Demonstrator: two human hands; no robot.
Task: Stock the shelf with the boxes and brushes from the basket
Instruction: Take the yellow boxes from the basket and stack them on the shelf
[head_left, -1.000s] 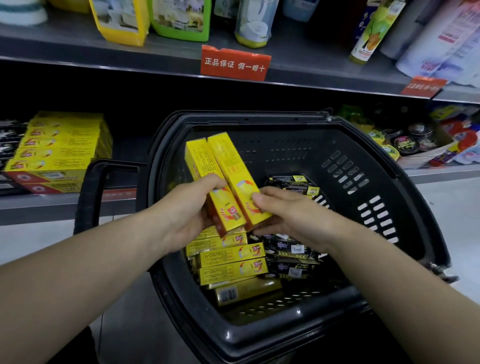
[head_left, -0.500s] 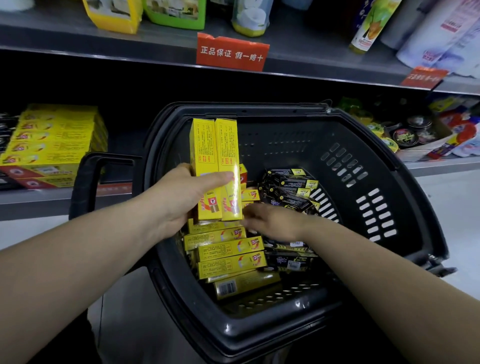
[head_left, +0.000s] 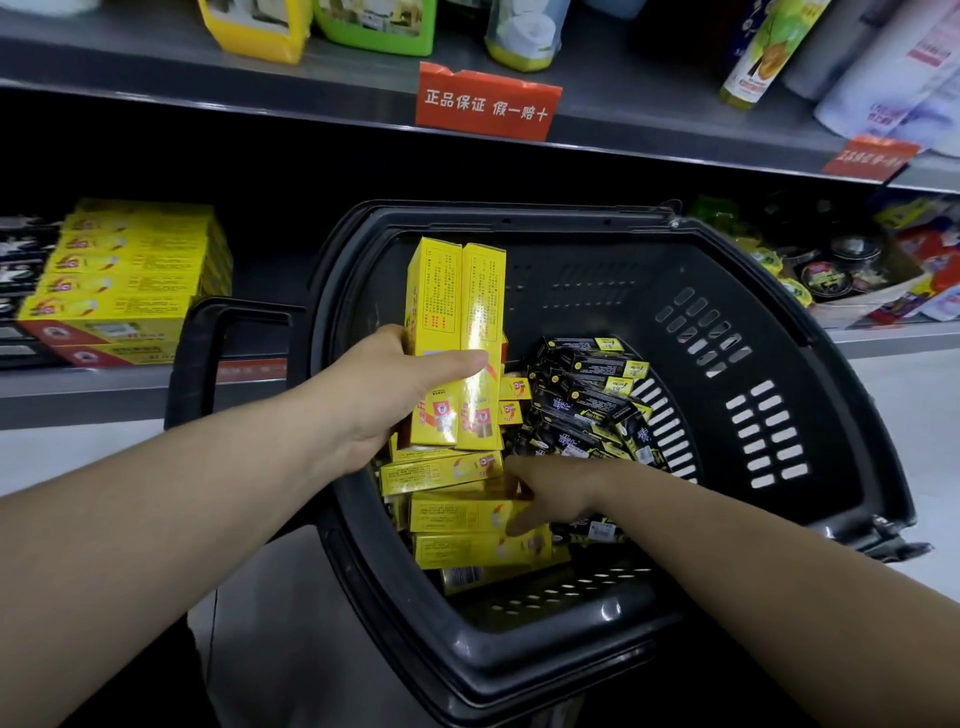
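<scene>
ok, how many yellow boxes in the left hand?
2, upright and side by side: left box, right box, gripped by the left hand above the basket. More behind may be hidden.

Basket (head_left: 597, 249) is dark grey, pretty much black, with rows of little slots all over the walls. The yellow boxes (head_left: 457, 312) are bright glossy yellow with tiny red print and a red-and-white badge near one end. The black boxes (head_left: 587, 400) have yellow patches on the ends. Shelf (head_left: 156, 67) is plain grey, and the tag (head_left: 485, 101) is orange-red with white characters. Up top, a yellow pack (head_left: 254, 26) beside a lime green pack (head_left: 374, 26).
</scene>
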